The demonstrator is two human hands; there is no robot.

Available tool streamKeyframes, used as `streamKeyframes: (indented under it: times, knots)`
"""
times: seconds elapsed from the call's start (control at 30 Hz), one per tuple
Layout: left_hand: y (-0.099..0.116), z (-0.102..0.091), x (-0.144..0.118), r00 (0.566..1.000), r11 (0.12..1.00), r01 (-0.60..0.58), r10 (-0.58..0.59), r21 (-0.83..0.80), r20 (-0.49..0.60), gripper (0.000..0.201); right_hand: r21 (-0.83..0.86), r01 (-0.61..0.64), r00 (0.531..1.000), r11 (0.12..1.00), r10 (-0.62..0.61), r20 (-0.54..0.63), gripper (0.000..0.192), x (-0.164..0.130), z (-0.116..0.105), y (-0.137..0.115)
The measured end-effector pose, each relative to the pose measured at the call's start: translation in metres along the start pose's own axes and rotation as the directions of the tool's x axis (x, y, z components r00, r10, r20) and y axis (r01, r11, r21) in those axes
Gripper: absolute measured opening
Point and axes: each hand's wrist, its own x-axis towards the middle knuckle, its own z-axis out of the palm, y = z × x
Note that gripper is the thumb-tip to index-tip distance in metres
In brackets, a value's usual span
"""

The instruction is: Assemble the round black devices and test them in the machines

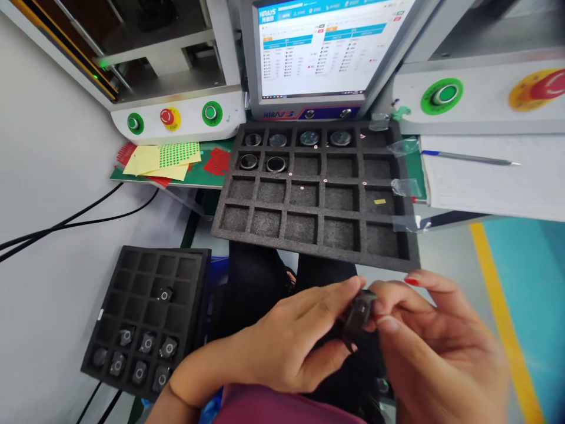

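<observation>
Right now both hands are close together, working on one small dark piece (361,309) held over the lap, just off the near edge of the large foam tray (302,228). The left hand (304,330) grips it between thumb and fingers, while the right hand (436,347) pinches at its other side, thumb and index finger meeting there (what exactly they grasp is too small to tell). A red-painted nail shows on a raised finger of the right hand.

In the large tray, six round discs (276,165) sit in pockets: four along the far row, two in the next row at its left end. Lower, on the left, a smaller foam tray (143,263) bears several dark pieces (147,343) with pale rings, mostly in its two nearest rows, plus one apart higher up.

Behind the large tray stands a lit monitor (322,53). Papers (494,188) with a pen (472,158) on them lie to the right; a sheet of green dots (179,155) lies to the left.
</observation>
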Motion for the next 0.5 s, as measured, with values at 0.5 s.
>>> streamKeyframes:
  times: [0.5]
  knots:
    - [-0.019,0.002,0.004,0.974,0.98,-0.024,-0.022,-0.2,-0.225,0.058,0.076,-0.198,0.945,0.977,0.17,0.279,0.03,-0.001,-0.01,-0.008]
